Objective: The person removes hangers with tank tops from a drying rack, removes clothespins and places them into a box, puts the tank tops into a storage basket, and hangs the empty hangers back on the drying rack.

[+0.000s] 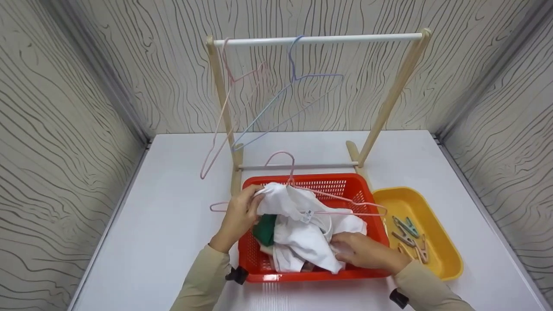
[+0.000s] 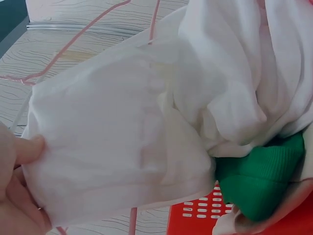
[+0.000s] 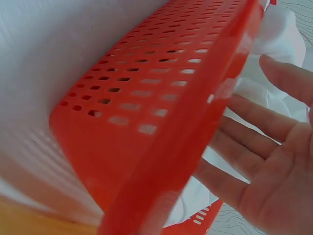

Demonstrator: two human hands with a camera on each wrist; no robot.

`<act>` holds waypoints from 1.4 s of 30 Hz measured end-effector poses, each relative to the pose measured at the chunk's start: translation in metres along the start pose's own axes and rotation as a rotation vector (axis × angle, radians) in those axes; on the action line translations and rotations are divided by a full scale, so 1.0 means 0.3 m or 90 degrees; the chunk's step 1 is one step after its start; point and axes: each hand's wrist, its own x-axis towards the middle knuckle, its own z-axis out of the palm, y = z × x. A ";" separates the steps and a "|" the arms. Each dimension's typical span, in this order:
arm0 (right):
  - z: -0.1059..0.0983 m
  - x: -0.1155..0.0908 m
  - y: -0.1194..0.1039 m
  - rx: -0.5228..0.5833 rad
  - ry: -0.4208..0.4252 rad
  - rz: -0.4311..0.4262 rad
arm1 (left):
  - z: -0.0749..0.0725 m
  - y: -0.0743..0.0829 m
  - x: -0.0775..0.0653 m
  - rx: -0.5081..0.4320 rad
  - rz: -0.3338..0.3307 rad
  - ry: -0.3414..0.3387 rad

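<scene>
A white shirt [image 1: 298, 233] with a neck label lies bunched over the red basket [image 1: 311, 277]. A pink hanger [image 1: 371, 209] crosses the shirt, its hook upward and part of its frame hidden by the cloth. At the shirt's left part, my left hand [image 1: 242, 211] pinches the white cloth between thumb and fingers; the left wrist view shows the thumb on the sleeve-like end [image 2: 98, 142]. My right hand [image 1: 367, 250] is at the shirt's lower right, over the basket. Its fingers [image 3: 239, 147] are extended, thumb apart, against the white cloth in the right wrist view.
Green ribbed cloth [image 1: 264, 230] lies in the basket beneath the shirt. Right of it stands a yellow tray [image 1: 447, 246] with several clothespins [image 1: 406, 231]. Behind, a wooden rack with a white rod [image 1: 358, 39] carries another pink hanger [image 1: 224, 112] and a blue-purple hanger [image 1: 291, 82].
</scene>
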 end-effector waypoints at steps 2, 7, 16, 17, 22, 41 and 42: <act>0.009 0.005 0.006 0.011 -0.014 0.006 | 0.005 0.000 0.000 0.001 0.002 -0.005; 0.024 0.012 0.020 0.021 -0.027 0.022 | 0.017 0.002 0.000 0.006 0.010 -0.023; 0.018 -0.002 0.024 0.033 -0.014 0.019 | 0.020 0.005 -0.003 0.009 0.009 -0.028; 0.016 -0.003 0.024 0.034 -0.010 0.019 | 0.020 0.004 -0.002 0.008 0.009 -0.027; 0.007 -0.010 0.020 0.038 0.020 0.019 | 0.021 0.002 0.001 0.006 0.012 -0.024; -0.046 -0.056 -0.045 -0.085 0.471 -0.166 | 0.034 0.008 0.004 0.009 0.026 -0.033; -0.052 -0.058 -0.047 -0.086 0.478 -0.169 | 0.035 0.008 0.003 0.010 0.027 -0.032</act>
